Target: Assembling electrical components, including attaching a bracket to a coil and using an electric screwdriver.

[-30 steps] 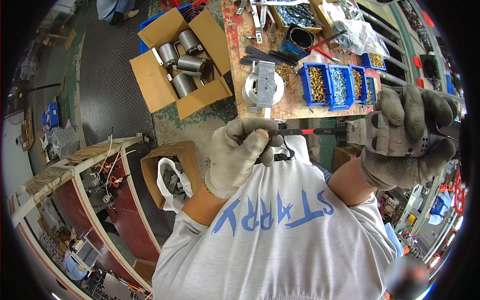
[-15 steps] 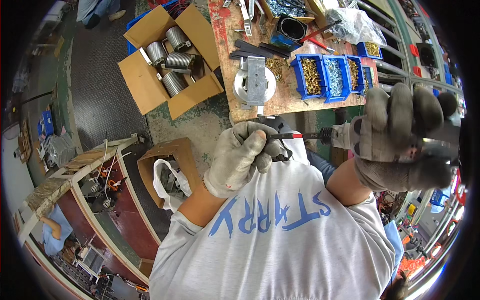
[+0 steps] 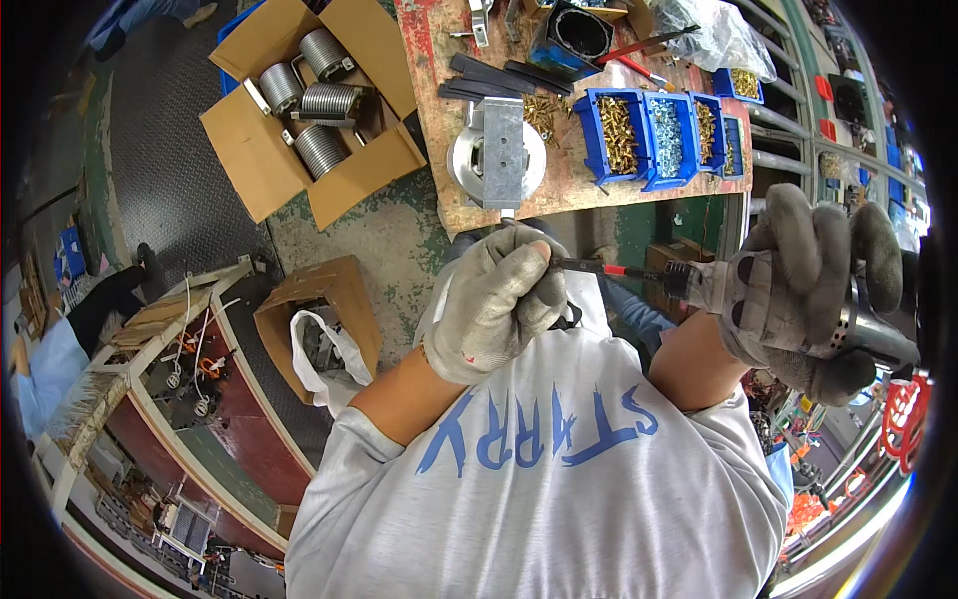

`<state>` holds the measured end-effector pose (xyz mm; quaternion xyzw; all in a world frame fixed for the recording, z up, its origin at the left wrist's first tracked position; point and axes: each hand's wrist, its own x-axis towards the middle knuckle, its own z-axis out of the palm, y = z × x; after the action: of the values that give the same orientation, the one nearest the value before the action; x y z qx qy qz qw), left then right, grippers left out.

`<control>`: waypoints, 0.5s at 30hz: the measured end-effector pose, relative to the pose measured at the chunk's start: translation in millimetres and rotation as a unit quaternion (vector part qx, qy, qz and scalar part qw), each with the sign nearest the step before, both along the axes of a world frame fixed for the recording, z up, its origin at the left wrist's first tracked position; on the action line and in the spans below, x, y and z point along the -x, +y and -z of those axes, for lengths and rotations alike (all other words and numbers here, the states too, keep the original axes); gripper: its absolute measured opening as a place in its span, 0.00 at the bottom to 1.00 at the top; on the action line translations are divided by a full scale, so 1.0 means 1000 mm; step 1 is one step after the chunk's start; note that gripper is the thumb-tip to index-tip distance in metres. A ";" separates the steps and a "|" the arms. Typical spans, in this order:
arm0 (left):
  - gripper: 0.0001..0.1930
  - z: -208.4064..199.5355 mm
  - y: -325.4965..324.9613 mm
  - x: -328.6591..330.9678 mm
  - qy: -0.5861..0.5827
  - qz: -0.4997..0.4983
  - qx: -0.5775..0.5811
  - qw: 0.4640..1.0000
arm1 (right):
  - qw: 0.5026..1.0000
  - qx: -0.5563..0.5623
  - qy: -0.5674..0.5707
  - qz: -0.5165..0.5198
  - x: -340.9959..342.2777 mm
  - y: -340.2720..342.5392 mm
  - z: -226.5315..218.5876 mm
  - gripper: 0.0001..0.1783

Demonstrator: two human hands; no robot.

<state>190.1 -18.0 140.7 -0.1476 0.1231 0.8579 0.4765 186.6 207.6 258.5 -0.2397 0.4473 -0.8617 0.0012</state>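
My right hand (image 3: 808, 299), in a grey glove, is wrapped around a power screwdriver (image 3: 878, 341) held sideways. Its long dark bit (image 3: 639, 272) with a red band points left. The gloved left hand (image 3: 499, 299) is closed in a pinch around the bit's tip, in front of my chest. Whether a small screw sits between those fingers is hidden. Just beyond the left hand, a flat grey metal bracket (image 3: 503, 160) lies across a round silver metal part (image 3: 465, 165) at the front edge of the workbench (image 3: 569, 205).
Blue bins (image 3: 611, 150) of brass-coloured and silver screws stand on the bench, near black strips (image 3: 484, 82) and loose screws (image 3: 540, 118). Left of it, an open carton (image 3: 254, 150) holds several metal coils (image 3: 321, 150). A smaller carton (image 3: 349, 290) with a white bag stands nearer. Another person (image 3: 55, 359) is at far left.
The screwdriver and my right hand have come slightly lower. My left hand has shifted a little to the right, still pinched at the bit. The view has moved slightly.
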 end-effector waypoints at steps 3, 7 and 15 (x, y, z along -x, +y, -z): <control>0.11 0.000 0.004 0.002 0.008 -0.010 0.001 1.000 | 0.999 0.006 -0.034 0.022 0.002 -0.002 0.002 0.29; 0.25 0.002 0.004 0.001 0.086 -0.007 0.112 0.990 | 0.996 0.003 -0.078 0.047 -0.001 -0.001 -0.003 0.25; 0.15 0.047 -0.008 0.031 0.371 0.030 0.585 0.721 | 0.986 -0.052 -0.073 0.138 0.005 -0.006 0.003 0.22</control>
<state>159.5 -26.1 93.6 -0.0632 0.7717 0.5867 0.2372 181.3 201.2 255.8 -0.1114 0.5189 -0.8444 -0.0723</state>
